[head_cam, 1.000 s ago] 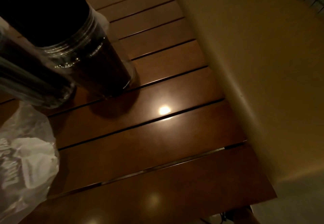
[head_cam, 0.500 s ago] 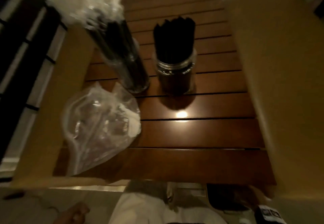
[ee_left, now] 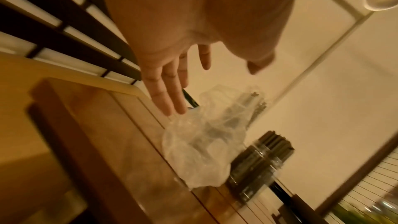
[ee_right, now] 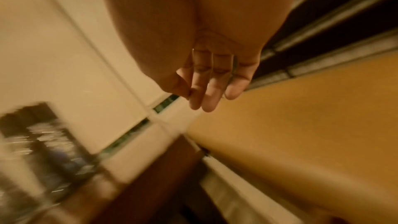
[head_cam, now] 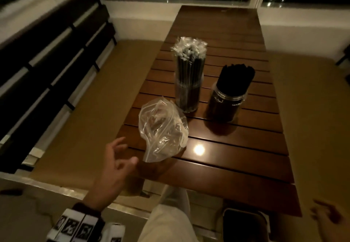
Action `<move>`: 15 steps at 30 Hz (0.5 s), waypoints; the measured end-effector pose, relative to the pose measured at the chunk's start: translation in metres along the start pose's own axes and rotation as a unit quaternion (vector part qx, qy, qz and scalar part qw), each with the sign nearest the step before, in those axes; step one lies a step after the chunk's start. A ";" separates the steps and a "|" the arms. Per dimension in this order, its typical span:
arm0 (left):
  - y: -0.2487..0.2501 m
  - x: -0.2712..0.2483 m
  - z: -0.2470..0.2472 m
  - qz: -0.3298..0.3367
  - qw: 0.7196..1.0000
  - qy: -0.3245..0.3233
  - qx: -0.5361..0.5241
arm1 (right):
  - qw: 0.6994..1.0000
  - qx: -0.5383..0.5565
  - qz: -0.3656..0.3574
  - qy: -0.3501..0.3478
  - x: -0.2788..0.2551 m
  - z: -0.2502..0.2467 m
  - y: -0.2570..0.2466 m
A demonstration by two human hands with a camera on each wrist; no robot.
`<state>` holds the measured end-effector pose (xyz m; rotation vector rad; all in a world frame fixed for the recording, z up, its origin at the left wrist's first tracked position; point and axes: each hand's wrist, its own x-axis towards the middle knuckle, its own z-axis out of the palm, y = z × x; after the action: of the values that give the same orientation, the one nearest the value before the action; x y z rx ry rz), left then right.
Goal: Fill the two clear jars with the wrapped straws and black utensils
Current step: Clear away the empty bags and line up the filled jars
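Both hands, left [head_cam: 115, 168] and right [head_cam: 326, 213], hung empty, fingers spread, near two filled jars [head_cam: 188, 88] on the tabletop [head_cam: 236, 158].

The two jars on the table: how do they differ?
The left jar is narrower and holds wrapped straws that rise high above its rim, with clear crinkled wrapper ends on top. The right jar is wider and squatter and holds black utensils that stick out less and lean a little to the right. The plastic bag lies next to the left jar, not the right one. Both jars are clear, upright, full and untouched by the hands.
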<state>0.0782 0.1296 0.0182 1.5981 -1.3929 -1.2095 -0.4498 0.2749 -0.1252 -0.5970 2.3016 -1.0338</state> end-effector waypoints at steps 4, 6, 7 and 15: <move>0.009 0.011 0.032 0.055 0.996 -0.062 0.044 | 0.988 -0.110 -0.075 -0.079 -0.061 0.018 -0.108; 0.013 0.019 0.045 0.083 0.994 -0.031 0.070 | 0.974 -0.126 -0.145 -0.121 -0.091 0.032 -0.143; 0.014 0.022 0.048 0.087 0.993 -0.019 0.081 | 0.960 -0.149 -0.187 -0.147 -0.101 0.041 -0.150; 0.014 0.035 0.054 0.113 0.986 -0.054 0.111 | 0.917 -0.082 -0.312 -0.235 -0.133 0.112 -0.186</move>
<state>0.0227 0.0971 0.0057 1.4867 -1.7788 -1.0491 -0.2467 0.1800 -0.0048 -1.5376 1.8009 -0.8302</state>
